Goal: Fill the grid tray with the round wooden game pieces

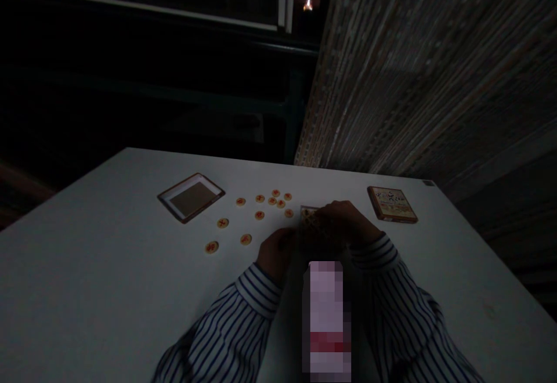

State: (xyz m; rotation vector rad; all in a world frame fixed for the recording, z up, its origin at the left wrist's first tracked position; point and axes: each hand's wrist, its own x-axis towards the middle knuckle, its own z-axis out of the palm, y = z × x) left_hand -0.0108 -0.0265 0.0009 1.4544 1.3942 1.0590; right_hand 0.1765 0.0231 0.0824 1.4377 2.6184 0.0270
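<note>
A see-through plastic box with several round Chinese chess pieces inside lies between my hands, its near part lost in shadow. My right hand bends over the right side of the box and grips it, its fingertips dark. At the left edge, my left hand has its fingers curled in against the box. To the left, several loose Chinese chess pieces with red characters lie scattered face up on the white table. One chess piece lies just beyond my left hand.
An open shallow tray or lid with a brown rim rests at the left. A printed flat box sits at the right. Behind the table hangs a string curtain. A pixelated patch covers the area between my forearms. The room is dim.
</note>
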